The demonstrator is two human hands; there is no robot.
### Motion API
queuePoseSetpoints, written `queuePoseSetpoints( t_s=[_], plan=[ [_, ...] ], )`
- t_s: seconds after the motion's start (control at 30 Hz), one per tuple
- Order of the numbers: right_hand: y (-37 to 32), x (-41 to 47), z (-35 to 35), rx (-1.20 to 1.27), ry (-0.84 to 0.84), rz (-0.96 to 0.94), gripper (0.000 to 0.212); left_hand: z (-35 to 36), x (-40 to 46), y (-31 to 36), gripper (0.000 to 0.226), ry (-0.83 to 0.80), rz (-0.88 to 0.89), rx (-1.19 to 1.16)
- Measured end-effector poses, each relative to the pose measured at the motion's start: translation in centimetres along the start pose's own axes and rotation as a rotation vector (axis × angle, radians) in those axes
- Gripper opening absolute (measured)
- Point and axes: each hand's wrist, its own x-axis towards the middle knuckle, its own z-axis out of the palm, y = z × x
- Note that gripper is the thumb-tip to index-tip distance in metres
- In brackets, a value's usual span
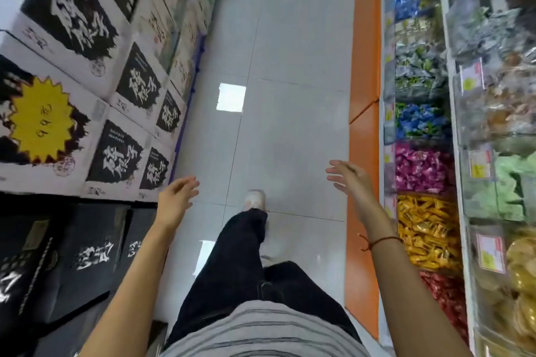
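Pale grey floor tiles (290, 124) run up the middle of the frame, between two rows of shop goods. At the bottom edge is a striped shirt (261, 330), and above it dark trousers (232, 264) with one leg put forward. Both bare arms reach out over the floor, and on the right wrist sits a thin red cord (383, 240). The left hand (175, 200) is at centre left, its fingers (190, 182) relaxed and a little spread, grasping nothing. The right hand (352, 180) is at centre right, its fingers (333, 171) also released and spread, holding nothing. Between the two hands a light shoe (254, 199) stands on the tiles. Black boxes (72, 255) fill the lower left corner. Just left of the left hand, not touching it, are the white boxes (121, 153) with black brush print, stacked up to the upper left of the frame; one carries a yellow star tag (43, 119). Just right of the right hand rises an orange shelf base (364, 66), and beyond it are clear bins: red sweets (443, 293) lowest, yellow sweets (426, 229) above, then the pink sweets (420, 166) nearest to that hand, then blue sweets (420, 122) higher. A bright reflection (231, 97) lies on the tiles further up.
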Motion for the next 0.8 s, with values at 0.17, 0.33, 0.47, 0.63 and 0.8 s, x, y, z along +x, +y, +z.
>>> queuePoseSetpoints(
  t_s=[0.17, 0.33, 0.47, 0.63, 0.8],
  plan=[
    [-3.6, 4.7, 0.9, 0.037, 0.045, 0.042, 0.017, 1.9, 7.2, 5.9, 0.017, 0.002, -0.019, -0.035],
    [-8.6, 10.2, 0.1, 0.082, 0.136, 0.072, 0.023, 4.9, 14.8, 14.5, 0.023, -0.04, 0.015, -0.026],
    [-13.3, 15.6, -1.5, 0.138, 0.219, 0.1, 0.022, 8.5, 20.6, 21.3, 0.027, -0.084, 0.048, -0.016],
    [-19.8, 25.1, -3.3, 0.119, 0.236, 0.107, 0.023, 13.8, 28.7, 28.9, 0.025, -0.145, 0.08, 0.01],
    [-28.8, 36.2, -4.3, 0.09, 0.183, 0.099, 0.023, 17.9, 36.0, 36.0, 0.027, -0.094, 0.094, 0.009]
  ],
)
